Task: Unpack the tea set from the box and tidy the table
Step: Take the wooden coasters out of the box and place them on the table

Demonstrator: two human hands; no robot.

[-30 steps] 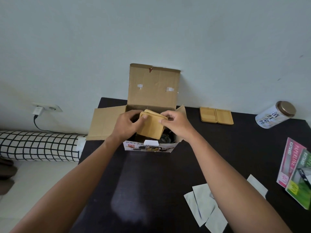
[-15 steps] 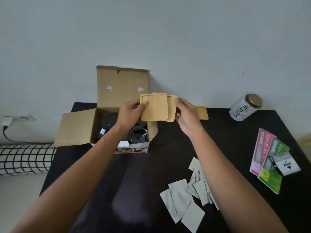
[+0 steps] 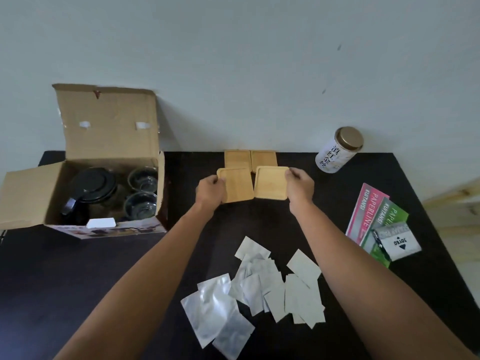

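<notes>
The open cardboard box point(image 3: 109, 131) stands at the left of the black table point(image 3: 78, 268). Inside it sit a black-lidded teapot point(image 3: 91, 187) and two glass cups point(image 3: 141, 178). My left hand point(image 3: 210, 192) grips a square wooden coaster point(image 3: 239, 185) by its left edge. My right hand point(image 3: 298, 185) holds a second wooden coaster point(image 3: 271, 184) by its right edge. Both coasters are side by side, just in front of two more wooden coasters point(image 3: 250, 158) lying by the wall.
A white tin with a gold lid point(image 3: 337, 153) stands at the back right. Pink and green receipt books point(image 3: 374, 216) and a small grey packet point(image 3: 397, 241) lie at the right. Several silver sachets point(image 3: 257, 287) are scattered near the table's front.
My hands lifted the two coasters out of the box, carried them right, split them apart and lowered them toward the table in front of the other two. My view shifted right.
</notes>
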